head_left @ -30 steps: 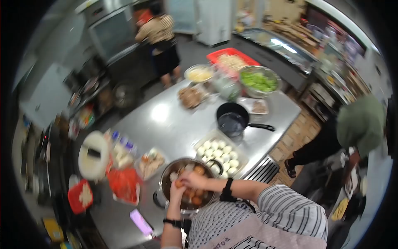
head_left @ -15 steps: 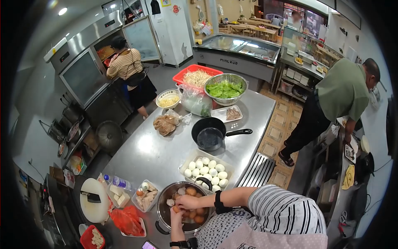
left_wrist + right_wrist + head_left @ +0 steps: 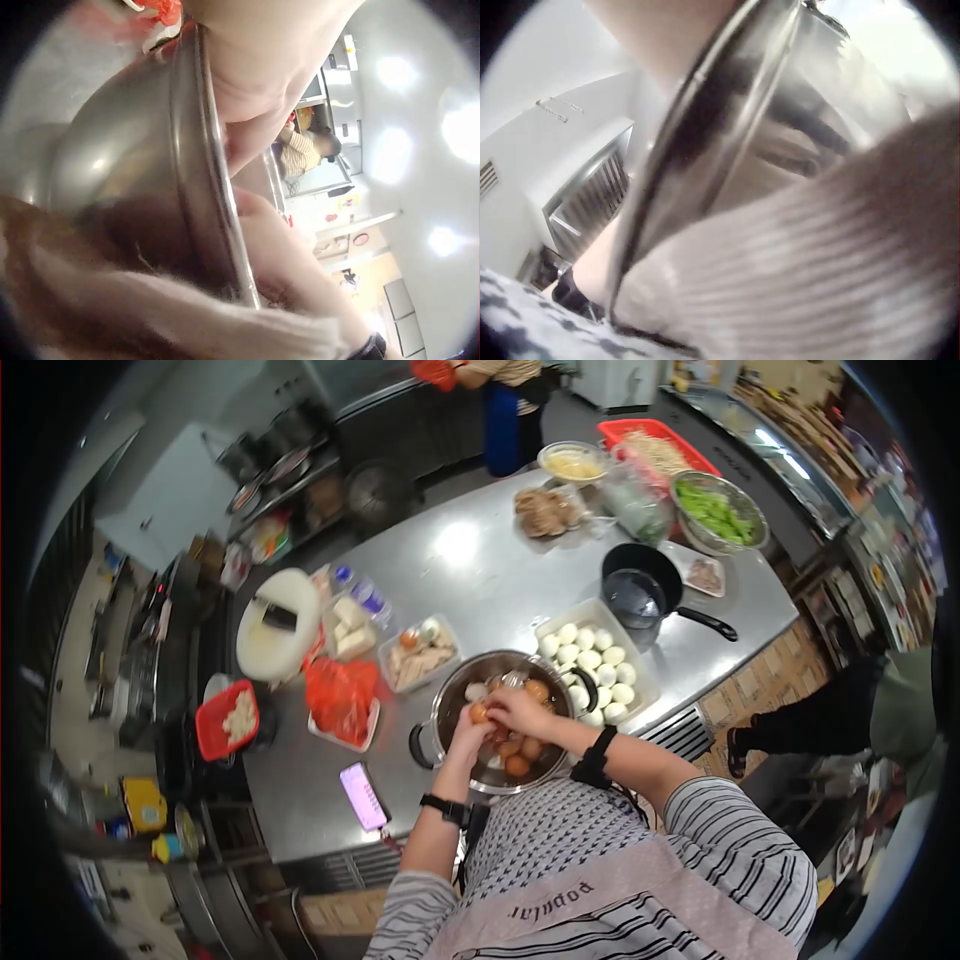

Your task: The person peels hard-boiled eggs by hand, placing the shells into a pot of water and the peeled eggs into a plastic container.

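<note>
In the head view a metal pot (image 3: pixel 440 705) holds several brown eggs (image 3: pixel 517 765) and bits of shell. Over it my left hand (image 3: pixel 471 734) grips a brown egg (image 3: pixel 479 712) between thumb and fingers. My right hand (image 3: pixel 518 712) touches the top of that egg, its fingers bent over it. Right of the pot, a clear tray (image 3: pixel 648 695) is filled with peeled white eggs (image 3: pixel 588 658). Both wrist views show the pot's outer wall (image 3: pixel 142 142) (image 3: pixel 705 142) at close range; the fingertips are hidden there behind the rim.
Left of the pot are a food container (image 3: pixel 447 670), a red bag (image 3: pixel 341 695) and a phone (image 3: pixel 362 797). A black pan (image 3: pixel 640 592), a colander of greens (image 3: pixel 755 520) and a red basket (image 3: pixel 690 450) stand farther back. Another person (image 3: pixel 905 710) is at the right.
The head view has swung, so the table and pot appear higher and farther right. Both hands remain together on an egg over the pot.
</note>
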A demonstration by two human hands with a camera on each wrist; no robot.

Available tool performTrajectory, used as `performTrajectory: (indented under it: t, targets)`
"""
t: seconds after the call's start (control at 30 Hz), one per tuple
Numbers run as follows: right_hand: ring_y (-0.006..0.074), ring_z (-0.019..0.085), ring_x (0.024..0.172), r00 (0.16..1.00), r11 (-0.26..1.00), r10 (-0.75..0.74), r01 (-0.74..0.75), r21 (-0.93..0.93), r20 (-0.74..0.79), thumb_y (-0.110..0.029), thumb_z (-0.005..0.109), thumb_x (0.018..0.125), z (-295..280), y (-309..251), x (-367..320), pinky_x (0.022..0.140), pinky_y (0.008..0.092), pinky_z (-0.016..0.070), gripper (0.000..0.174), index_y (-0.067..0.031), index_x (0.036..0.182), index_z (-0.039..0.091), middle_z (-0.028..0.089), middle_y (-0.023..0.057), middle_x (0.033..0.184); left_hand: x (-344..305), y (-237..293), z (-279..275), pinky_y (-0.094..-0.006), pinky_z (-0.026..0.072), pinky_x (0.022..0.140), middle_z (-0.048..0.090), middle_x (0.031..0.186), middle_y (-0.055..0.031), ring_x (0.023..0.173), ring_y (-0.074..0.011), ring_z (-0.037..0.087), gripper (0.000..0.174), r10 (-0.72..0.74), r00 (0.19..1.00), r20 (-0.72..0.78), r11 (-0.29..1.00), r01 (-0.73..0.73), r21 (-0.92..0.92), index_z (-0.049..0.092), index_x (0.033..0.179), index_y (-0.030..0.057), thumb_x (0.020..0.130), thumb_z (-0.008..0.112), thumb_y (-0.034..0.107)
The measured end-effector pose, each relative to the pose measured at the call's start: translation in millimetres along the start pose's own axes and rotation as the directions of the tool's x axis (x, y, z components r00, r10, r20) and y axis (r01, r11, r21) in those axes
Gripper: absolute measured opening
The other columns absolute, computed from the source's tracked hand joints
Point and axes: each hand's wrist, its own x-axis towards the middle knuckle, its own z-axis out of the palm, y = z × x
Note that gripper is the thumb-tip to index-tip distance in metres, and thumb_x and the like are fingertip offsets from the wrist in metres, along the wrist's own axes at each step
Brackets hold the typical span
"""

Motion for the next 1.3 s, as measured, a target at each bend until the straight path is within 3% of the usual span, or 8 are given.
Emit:
performTrajectory:
  t: [0.1, 0.23, 0.53, 0.73, 0.83, 1.03, 1.13, 1.3]
  targets:
    - [0.0232, 0.063, 0.071, 0.982, 0.984, 0.169, -0.173, 0.043, 0.082, -0.011, 0.067, 0.078, -6, -9, 2, 0.064, 0.0310, 0.0489, 0.014, -0.0003, 0.087, 0.064, 0.065, 0.0146, 0.080, -4, 3, 1, -0.0228, 0.0456, 0.062, 0.052, 0.095, -0.0037, 0.074, -0.0127, 0.054, 0.052, -0.013, 0.999, 0.034, 1.000, 0.013, -0.006, 0.040, 0.115, 0.0121, 0.071, 0.061, -0.005]
    - [0.0289, 0.062, 0.071, 0.999, 0.991, -0.029, 0.033, -0.133, 0.032, -0.012, 0.066, 0.077, -4, -8, -2, 0.065, 0.0350, 0.0493, 0.013, -0.0011, 0.085, 0.065, 0.064, 0.0147, 0.077, -8, 9, 3, -0.0235, 0.0442, 0.058, 0.051, 0.093, -0.0040, 0.072, -0.0135, 0.053, 0.051, -0.038, 0.999, 0.037, 0.991, 0.033, 0.128, 0.039, 0.113, 0.0115, 0.070, 0.061, -0.005]
    - [0.0330, 0.060, 0.072, 0.987, 0.971, -0.126, 0.142, -0.194, 0.095, -0.012, 0.062, 0.079, -4, -4, -4, 0.065, 0.0395, 0.0485, 0.011, -0.0013, 0.081, 0.062, 0.061, 0.0143, 0.076, 2, -6, -2, -0.0254, 0.0418, 0.055, 0.052, 0.090, -0.0049, 0.071, -0.0150, 0.052, 0.050, 0.060, 0.997, 0.043, 0.928, -0.072, 0.364, 0.040, 0.111, 0.0093, 0.068, 0.062, -0.004]
    - [0.0347, 0.060, 0.071, 0.994, 0.968, -0.108, 0.111, -0.226, 0.027, -0.012, 0.061, 0.078, -3, -10, -5, 0.065, 0.0406, 0.0485, 0.012, -0.0012, 0.079, 0.057, 0.060, 0.0167, 0.075, 0, 2, -1, -0.0256, 0.0400, 0.053, 0.052, 0.087, -0.0050, 0.065, -0.0135, 0.049, 0.049, -0.066, 0.997, 0.048, 0.970, 0.053, 0.236, 0.041, 0.109, 0.0092, 0.066, 0.060, -0.005]
    - [0.0342, 0.060, 0.072, 0.997, 0.966, -0.067, 0.071, -0.248, 0.025, -0.013, 0.060, 0.078, 1, -6, -5, 0.065, 0.0407, 0.0486, 0.012, -0.0015, 0.080, 0.057, 0.059, 0.0169, 0.074, -3, 5, -1, -0.0256, 0.0393, 0.053, 0.051, 0.086, -0.0051, 0.062, -0.0128, 0.048, 0.050, -0.111, 0.992, 0.066, 0.977, 0.097, 0.190, 0.041, 0.110, 0.0093, 0.066, 0.060, -0.005]
    - [0.0328, 0.061, 0.076, 0.890, 0.789, 0.405, -0.224, -0.573, 0.209, -0.012, 0.061, 0.078, -1, 1, 0, 0.069, 0.0394, 0.0494, 0.013, -0.0021, 0.086, 0.059, 0.062, 0.0172, 0.084, -12, 13, 5, -0.0245, 0.0393, 0.052, 0.051, 0.088, -0.0055, 0.063, -0.0130, 0.048, 0.053, -0.099, 0.994, 0.040, 0.993, 0.095, 0.075, 0.040, 0.115, 0.0089, 0.067, 0.059, -0.006]
    - [0.0316, 0.061, 0.081, 0.985, 0.979, -0.167, 0.160, -0.127, -0.044, -0.008, 0.061, 0.077, -4, -13, -1, 0.072, 0.0375, 0.0493, 0.013, -0.0024, 0.089, 0.060, 0.062, 0.0161, 0.091, -6, 7, 1, -0.0257, 0.0409, 0.054, 0.052, 0.093, -0.0059, 0.068, -0.0142, 0.051, 0.057, -0.086, 0.996, 0.035, 0.995, 0.085, 0.050, 0.042, 0.117, 0.0101, 0.064, 0.062, -0.002]
    - [0.0314, 0.059, 0.084, 0.967, 0.955, -0.198, 0.228, -0.189, 0.163, -0.005, 0.059, 0.075, -11, -14, -4, 0.073, 0.0371, 0.0485, 0.014, -0.0025, 0.089, 0.058, 0.060, 0.0134, 0.087, -12, 16, 3, -0.0239, 0.0367, 0.047, 0.052, 0.087, -0.0069, 0.061, -0.0136, 0.049, 0.054, -0.103, 0.993, 0.057, 0.988, 0.095, 0.120, 0.043, 0.113, 0.0077, 0.063, 0.059, -0.003]
